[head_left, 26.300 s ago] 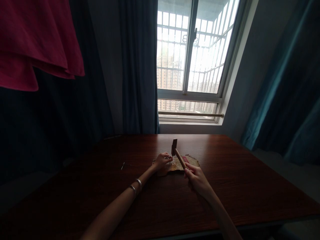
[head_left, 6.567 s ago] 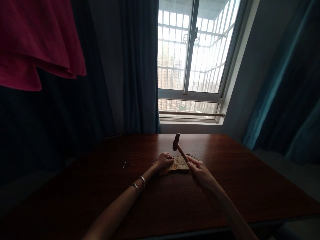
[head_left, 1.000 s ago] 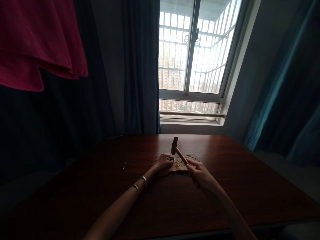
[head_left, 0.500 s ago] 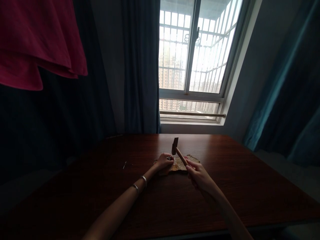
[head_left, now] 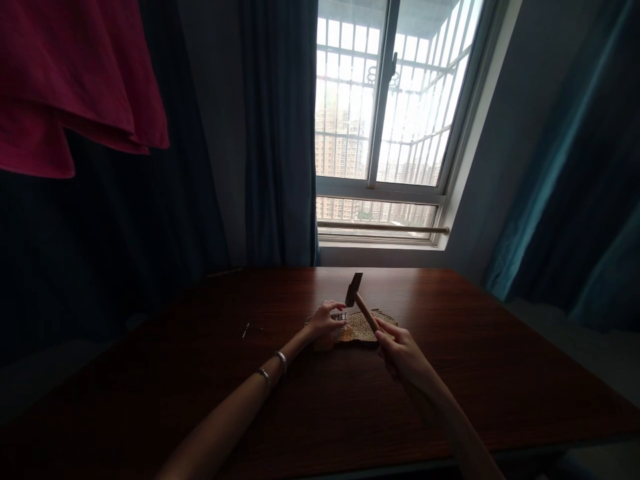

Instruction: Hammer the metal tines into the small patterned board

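Observation:
My right hand [head_left: 400,348] is wrapped round the wooden handle of a hammer [head_left: 367,312]. The hammer's dark head is raised above a thin tan board [head_left: 361,327], which has a wavy edge and is dotted with many small dark marks or holes. At the board's left side is my left hand [head_left: 326,321], its thumb and fingers parted. Close by its fingertips stand several small dark upright pins [head_left: 341,317], partly hidden by the hand. Nothing shows gripped between those fingers.
The board lies on a brown wooden table [head_left: 300,413]. Left of it is a small thin shiny object [head_left: 245,330]. Behind the table are a barred window [head_left: 380,133] and blue curtains [head_left: 280,147]. A pink cloth [head_left: 85,80] hangs at upper left.
My left hand's fingers have opened from a closed pinch near the pins. The hammer has risen slightly and its head has shifted a little to the right.

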`<state>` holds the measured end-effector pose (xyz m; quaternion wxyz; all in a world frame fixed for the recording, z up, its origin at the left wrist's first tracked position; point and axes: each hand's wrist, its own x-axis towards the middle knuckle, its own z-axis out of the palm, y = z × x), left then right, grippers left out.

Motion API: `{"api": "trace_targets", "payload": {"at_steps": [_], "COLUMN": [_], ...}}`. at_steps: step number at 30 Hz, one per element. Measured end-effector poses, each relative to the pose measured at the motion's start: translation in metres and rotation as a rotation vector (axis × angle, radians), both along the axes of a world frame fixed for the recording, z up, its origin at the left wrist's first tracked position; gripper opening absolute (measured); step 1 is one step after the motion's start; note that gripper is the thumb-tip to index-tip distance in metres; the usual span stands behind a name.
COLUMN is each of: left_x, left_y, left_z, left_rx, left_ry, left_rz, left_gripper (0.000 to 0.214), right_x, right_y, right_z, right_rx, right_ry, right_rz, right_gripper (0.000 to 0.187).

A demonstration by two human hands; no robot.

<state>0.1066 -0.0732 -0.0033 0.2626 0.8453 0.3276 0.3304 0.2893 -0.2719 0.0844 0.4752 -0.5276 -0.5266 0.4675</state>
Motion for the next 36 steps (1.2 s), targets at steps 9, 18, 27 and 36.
{"api": "trace_targets", "payload": {"at_steps": [9,18,27,36], "left_x": [-0.025,-0.067,-0.057,-0.048], "left_y": [0.015,0.023,0.012,0.011], "left_z": [0.006,0.034,-0.003,-0.011], "left_rx": [-0.146,-0.205,-0.139,-0.104], "left_ry": [0.092,0.116,-0.016,-0.073], "left_rz": [-0.100,-0.114,-0.094,-0.008], "left_gripper": [0.070,0.053,0.029,0.026], "right_x": [0.006,0.006,0.000,-0.014], "right_y": [-0.001,-0.010,-0.005,-0.003], "right_z": [-0.005,0.003,0.002,0.007], "right_rx": [0.010,-0.001,0.005,0.007], "right_ry": [0.023,0.020,0.018,-0.029], "right_rz": [0.008,0.006,0.003,0.032], "right_gripper": [0.059,0.058,0.061,0.056]}}
